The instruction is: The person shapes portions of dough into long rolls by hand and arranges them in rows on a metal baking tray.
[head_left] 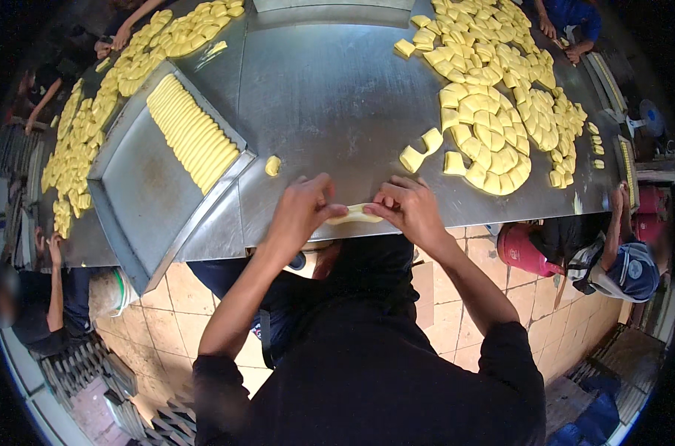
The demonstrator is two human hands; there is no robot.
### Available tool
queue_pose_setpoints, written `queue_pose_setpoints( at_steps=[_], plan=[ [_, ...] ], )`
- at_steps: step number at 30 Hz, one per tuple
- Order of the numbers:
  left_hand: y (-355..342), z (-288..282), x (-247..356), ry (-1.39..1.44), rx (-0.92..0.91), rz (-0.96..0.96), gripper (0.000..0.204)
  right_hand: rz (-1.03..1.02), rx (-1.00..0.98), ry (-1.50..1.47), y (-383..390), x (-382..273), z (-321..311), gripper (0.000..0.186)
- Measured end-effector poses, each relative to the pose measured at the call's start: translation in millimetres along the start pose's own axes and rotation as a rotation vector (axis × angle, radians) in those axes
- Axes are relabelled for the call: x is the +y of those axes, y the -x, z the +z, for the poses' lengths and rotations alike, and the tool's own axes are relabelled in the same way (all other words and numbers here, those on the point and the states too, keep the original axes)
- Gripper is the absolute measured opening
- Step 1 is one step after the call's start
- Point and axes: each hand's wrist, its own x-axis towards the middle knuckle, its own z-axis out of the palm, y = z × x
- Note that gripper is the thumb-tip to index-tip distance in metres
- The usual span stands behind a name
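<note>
A short pale yellow dough strip (352,213) lies near the front edge of the steel table (315,97). My left hand (305,212) pinches its left end, and my right hand (404,208) grips its right end, fingers curled. Just beyond my left hand sits a small loose dough lump (273,165). To the left, a metal tray (122,193) holds a neat row of long dough rolls (191,134) along its right half. Square dough pieces (412,157) lie beyond my right hand, beside a large clustered pile (486,137).
More dough piles (85,149) cover the table's left. Other people's hands work around it, including a person in dark clothes (29,305) at lower left and another (627,271) at right, near a red container (520,247). A tiled floor (159,334) shows below.
</note>
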Motion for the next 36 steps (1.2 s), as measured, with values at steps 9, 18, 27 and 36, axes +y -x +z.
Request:
queue_pose_setpoints(
  at_steps=[9,18,27,36],
  plan=[
    [17,8,-13,0.116,0.108,-0.043,0.043,0.076,-0.044,-0.072,12,17,-5,0.024],
    [-1,6,-3,0.007,0.043,0.114,0.042,0.033,-0.029,-0.007,-2,-1,1,0.028],
    [10,11,0,0.254,0.057,-0.165,0.046,0.090,-0.024,-0.072,9,7,1,0.028],
    [-8,10,7,-0.167,0.072,0.087,0.041,-0.053,-0.040,0.091,-9,1,8,0.030]
  ],
)
